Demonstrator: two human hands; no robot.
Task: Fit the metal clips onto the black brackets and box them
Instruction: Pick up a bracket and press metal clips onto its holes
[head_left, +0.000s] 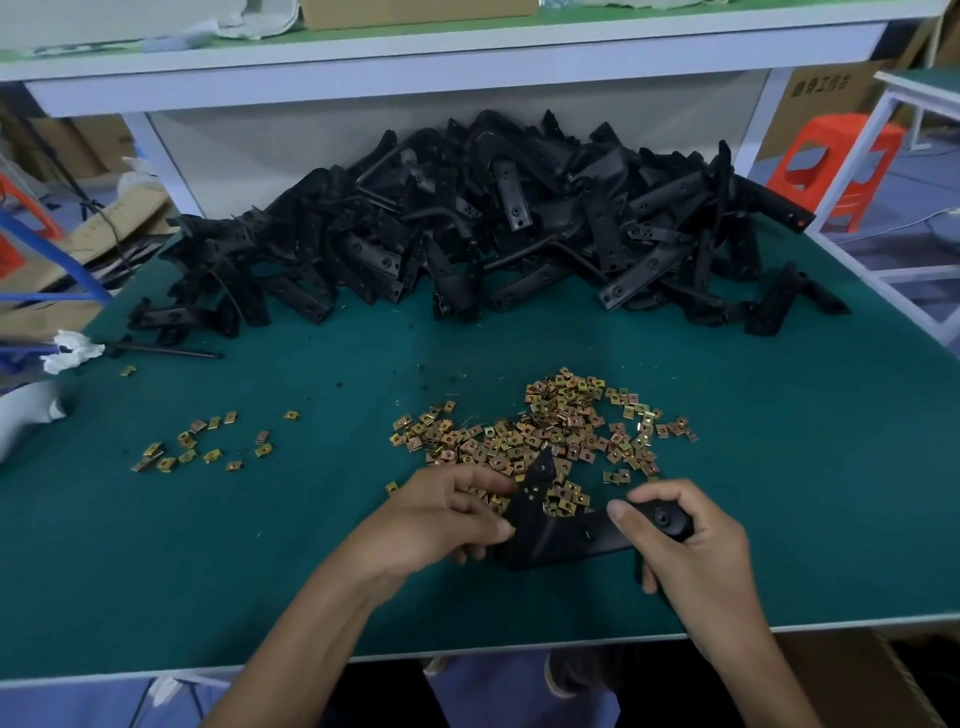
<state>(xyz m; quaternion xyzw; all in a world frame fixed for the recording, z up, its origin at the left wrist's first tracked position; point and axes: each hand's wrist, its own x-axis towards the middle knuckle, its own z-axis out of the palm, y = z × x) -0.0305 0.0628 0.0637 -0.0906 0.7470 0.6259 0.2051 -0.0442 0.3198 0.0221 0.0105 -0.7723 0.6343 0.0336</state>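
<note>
A bent black bracket (563, 535) lies low over the green table near its front edge, held by both hands. My left hand (441, 514) grips the bracket's upright arm, fingers curled round its left side. My right hand (691, 540) holds the bracket's other end, thumb on top. Just behind the bracket spreads a loose pile of gold metal clips (545, 431). A smaller scatter of clips (202, 447) lies to the left. Whether either hand also holds a clip is hidden.
A big heap of black brackets (493, 223) fills the back of the table under a white shelf (415, 57). A thin black rod and white rag (72, 351) lie at the left edge. A cardboard box (862, 675) sits below the table's front right.
</note>
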